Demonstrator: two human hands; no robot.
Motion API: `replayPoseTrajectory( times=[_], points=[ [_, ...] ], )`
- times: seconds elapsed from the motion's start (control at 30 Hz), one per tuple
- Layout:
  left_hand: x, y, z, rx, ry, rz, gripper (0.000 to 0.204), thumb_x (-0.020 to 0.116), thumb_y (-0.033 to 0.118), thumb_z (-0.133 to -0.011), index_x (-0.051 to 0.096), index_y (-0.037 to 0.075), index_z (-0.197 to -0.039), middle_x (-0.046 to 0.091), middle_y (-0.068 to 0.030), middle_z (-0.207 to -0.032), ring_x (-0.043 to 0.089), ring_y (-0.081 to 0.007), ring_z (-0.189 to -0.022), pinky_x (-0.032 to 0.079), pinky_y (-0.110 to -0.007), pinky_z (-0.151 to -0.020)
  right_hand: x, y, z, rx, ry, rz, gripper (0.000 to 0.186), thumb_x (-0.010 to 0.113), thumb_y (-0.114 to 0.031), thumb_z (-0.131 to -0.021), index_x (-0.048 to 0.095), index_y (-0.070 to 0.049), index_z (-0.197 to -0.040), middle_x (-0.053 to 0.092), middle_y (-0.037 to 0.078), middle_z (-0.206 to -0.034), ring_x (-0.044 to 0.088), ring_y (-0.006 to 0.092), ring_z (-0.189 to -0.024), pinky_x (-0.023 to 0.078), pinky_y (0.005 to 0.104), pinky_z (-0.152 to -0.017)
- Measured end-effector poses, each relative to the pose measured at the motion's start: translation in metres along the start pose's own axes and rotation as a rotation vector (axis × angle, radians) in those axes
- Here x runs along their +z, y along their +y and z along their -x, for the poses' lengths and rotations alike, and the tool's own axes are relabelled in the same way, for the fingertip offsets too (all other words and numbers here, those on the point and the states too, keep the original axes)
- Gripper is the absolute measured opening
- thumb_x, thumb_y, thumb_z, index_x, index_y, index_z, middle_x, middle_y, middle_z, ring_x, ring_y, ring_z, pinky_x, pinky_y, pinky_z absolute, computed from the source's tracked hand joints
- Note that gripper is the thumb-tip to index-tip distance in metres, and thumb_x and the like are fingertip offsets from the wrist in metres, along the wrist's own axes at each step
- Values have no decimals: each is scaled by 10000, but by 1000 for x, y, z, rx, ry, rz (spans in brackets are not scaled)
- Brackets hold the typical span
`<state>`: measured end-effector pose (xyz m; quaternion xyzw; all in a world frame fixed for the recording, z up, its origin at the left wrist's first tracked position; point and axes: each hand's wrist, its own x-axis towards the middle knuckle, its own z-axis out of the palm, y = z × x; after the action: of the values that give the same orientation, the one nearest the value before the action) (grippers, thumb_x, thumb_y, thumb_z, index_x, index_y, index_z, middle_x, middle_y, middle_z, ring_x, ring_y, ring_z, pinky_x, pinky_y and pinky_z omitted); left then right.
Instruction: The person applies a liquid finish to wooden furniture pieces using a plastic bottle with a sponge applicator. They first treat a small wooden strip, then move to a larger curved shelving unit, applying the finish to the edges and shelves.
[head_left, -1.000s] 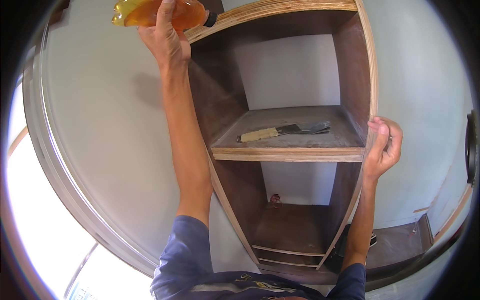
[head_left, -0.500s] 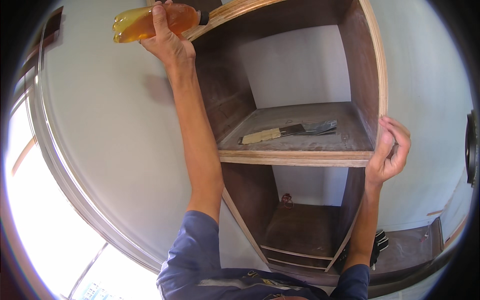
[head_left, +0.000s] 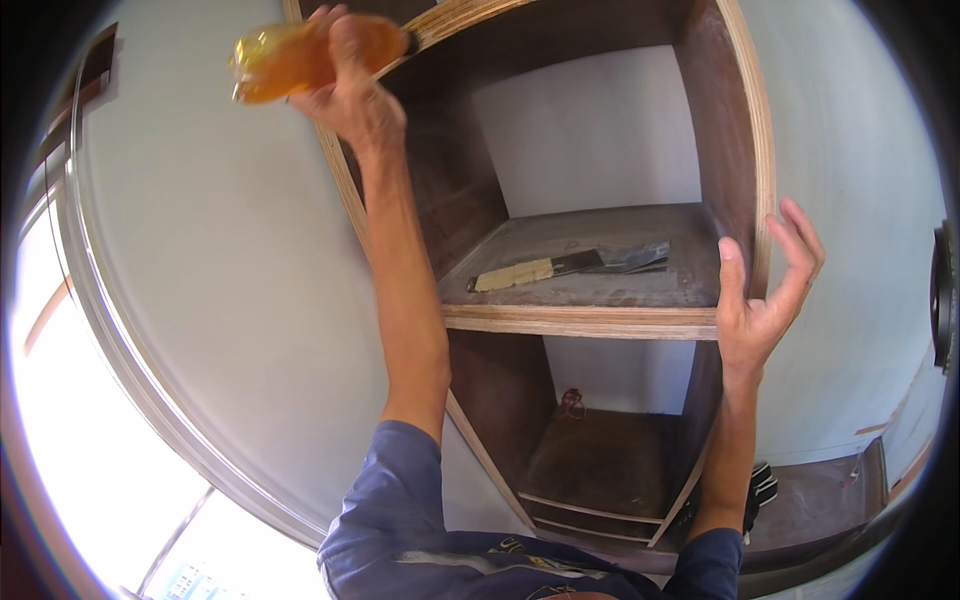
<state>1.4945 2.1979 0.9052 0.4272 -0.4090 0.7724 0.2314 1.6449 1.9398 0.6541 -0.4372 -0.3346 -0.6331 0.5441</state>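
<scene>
My left hand (head_left: 365, 115) is raised to the upper left, wrapped round a clear plastic bottle (head_left: 285, 68) of amber liquid. The bottle lies roughly sideways, its dark cap toward the edge of the open wooden cabinet (head_left: 590, 322). My right hand (head_left: 765, 310) is at the cabinet's right front edge, fingers and thumb spread on either side of it. Whether it touches the edge I cannot tell. On the middle shelf, between my arms, lies a flat tool (head_left: 515, 274) with a beige wrapped handle and dark blade. Thin grey pieces (head_left: 638, 257) lie beside it.
A small red coiled item (head_left: 572, 403) sits in the lower compartment. Pale walls flank the cabinet, with a bright window (head_left: 90, 430) at left. A black-and-white item (head_left: 763, 483) stands by a low brown surface (head_left: 815, 495) at lower right. A dark round object (head_left: 942, 297) is at far right.
My left hand has shifted slightly right and down with the bottle, whose cap end tips up a little. My right hand's fingers have spread, the thumb moving left across the cabinet edge.
</scene>
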Motion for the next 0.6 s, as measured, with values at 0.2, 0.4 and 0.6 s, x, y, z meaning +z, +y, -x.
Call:
replayPoseTrajectory(
  times=[0.2,0.4,0.6],
  points=[
    [9,-5,-1,171,-242,-258,331,822,107,-892,659,-28,-1146,724,-96,-1075,681,-158,-987,550,-316,-916,-4,5,-4,155,-126,-9,523,696,-31,-931,490,-21,-1412,514,205,-1438,493,373,-1356,407,466,-1121],
    [-15,-1,-6,86,-96,-90,360,800,65,-897,641,-49,-1199,731,-110,-1044,694,-186,-963,564,-349,-921,4,5,-4,196,-124,-24,526,630,14,-954,461,-27,-1450,508,192,-1453,497,365,-1360,395,461,-1141],
    [8,-10,7,87,-240,-248,423,740,229,-978,574,16,-1304,675,-120,-1221,651,-226,-1134,523,-396,-1002,1,8,-5,105,-104,57,546,644,22,-939,468,-23,-1454,506,198,-1461,486,361,-1368,394,462,-1145]
  ],
)
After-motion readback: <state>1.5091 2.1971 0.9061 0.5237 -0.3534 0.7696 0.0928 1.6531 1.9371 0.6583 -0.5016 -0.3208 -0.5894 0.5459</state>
